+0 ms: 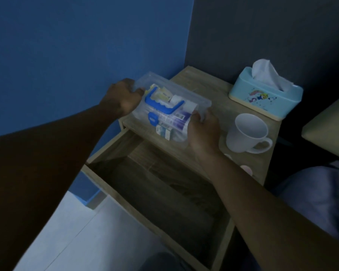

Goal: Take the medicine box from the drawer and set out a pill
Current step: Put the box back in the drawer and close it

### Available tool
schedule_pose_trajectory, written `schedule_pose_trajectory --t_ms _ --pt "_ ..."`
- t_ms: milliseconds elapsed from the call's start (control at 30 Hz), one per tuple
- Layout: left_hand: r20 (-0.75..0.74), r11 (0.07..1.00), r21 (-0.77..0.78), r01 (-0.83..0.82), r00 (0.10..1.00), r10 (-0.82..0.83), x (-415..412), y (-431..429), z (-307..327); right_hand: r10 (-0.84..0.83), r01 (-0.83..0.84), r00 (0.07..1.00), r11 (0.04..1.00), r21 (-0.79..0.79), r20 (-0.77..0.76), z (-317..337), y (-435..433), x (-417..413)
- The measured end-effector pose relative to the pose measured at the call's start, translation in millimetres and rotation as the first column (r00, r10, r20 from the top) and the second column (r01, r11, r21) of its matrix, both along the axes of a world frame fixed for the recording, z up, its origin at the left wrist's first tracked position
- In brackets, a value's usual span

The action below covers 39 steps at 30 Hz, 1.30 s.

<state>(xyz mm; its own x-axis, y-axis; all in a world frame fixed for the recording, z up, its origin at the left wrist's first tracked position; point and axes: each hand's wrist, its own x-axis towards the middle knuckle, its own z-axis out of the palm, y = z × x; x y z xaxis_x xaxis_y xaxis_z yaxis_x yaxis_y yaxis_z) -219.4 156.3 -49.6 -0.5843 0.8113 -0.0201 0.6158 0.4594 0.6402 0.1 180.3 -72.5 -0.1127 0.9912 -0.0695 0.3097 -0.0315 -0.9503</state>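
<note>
At the front-left corner of the wooden nightstand top (pixel 219 83), both hands clamp the clear plastic medicine box w/ blue handle and latch (pixel 169 111): left hand (pixel 123 98) wrapped on its far-left end, right hand (pixel 203 130) on its near-right end, fingers pressed against the walls. Box sits tilted over the front edge, above the open wooden drawer (pixel 162 194); can't tell if it touches the top. Near the right edge stands a white ceramic mug (pixel 247 133), w/ a light-blue tissue box (pixel 266 94) by the back-right corner.
</note>
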Motion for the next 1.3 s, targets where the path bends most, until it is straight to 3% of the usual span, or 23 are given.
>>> schedule_pose_trajectory --t_ms 467,867,1033,1200,1300 --pt "0.080 0.999 0.000 -0.035 0.996 0.035 27.0 -105.1 12.8 0.029 -0.030 1.000 0.997 -0.068 -0.012 42.3 -107.3 45.9" --pt "0.045 0.992 -0.112 -0.062 0.997 0.068 66.0 -168.4 -1.6 0.004 -0.006 1.000 0.991 -0.131 -0.018 1.3 -184.9 85.5" --pt "0.056 0.988 -0.151 0.034 0.998 -0.026 82.5 -167.7 -29.5 -0.008 0.005 1.000 0.980 -0.197 -0.013 -24.7 -181.9 88.3" --pt "0.244 0.955 -0.252 0.154 0.965 -0.091 79.5 -155.9 -65.0 -0.010 0.024 0.998 0.973 -0.230 0.066 -50.4 -176.8 84.7" --pt "0.257 0.931 -0.317 0.183 0.961 -0.101 76.8 -151.7 -82.6 -0.004 0.025 0.997 0.964 -0.265 0.079 -63.5 -172.1 81.5"
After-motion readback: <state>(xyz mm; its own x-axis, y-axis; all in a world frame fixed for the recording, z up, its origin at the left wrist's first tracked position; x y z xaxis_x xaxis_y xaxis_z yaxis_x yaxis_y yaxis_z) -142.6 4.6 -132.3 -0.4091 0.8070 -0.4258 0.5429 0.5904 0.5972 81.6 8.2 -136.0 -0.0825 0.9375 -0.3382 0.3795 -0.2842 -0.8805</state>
